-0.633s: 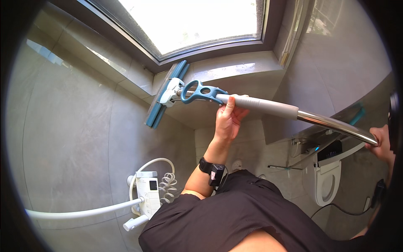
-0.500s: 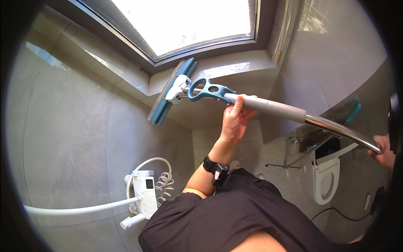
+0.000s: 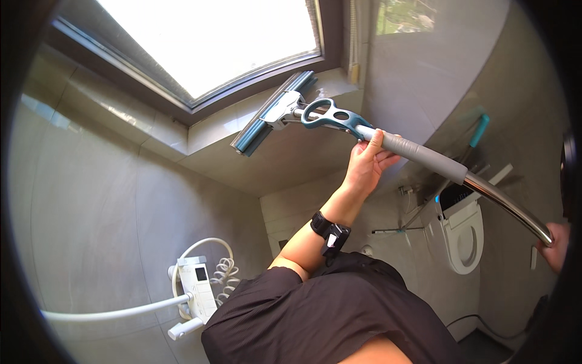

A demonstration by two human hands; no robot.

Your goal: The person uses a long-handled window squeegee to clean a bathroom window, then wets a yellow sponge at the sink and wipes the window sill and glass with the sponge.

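I hold a sponge mop (image 3: pixel 424 156) slantwise in front of me, its blue sponge head (image 3: pixel 273 115) up at the left by the window sill. The head overlaps the sill; whether it touches cannot be made out. Behind the head sits a white bracket and a blue squeeze lever (image 3: pixel 331 115) with ring-shaped holes. My left hand (image 3: pixel 371 161) grips the grey padded sleeve just below the lever, thumb on top. At the far right, my right hand (image 3: pixel 558 246) is closed round the lower end of the shiny metal pole, partly cut off by the picture's rim.
A bright window (image 3: pixel 212 42) in a dark frame is above the tiled sill (image 3: pixel 230 121). On the left stands a white shower control (image 3: pixel 197 285) with a coiled hose. A toilet (image 3: pixel 465 242) with raised lid is at the right; a teal-handled long tool (image 3: pixel 479 130) leans behind it.
The mop has shifted right, its head away from the sill's left corner. Both hands keep their hold. My view has also turned, so the window sits further left.
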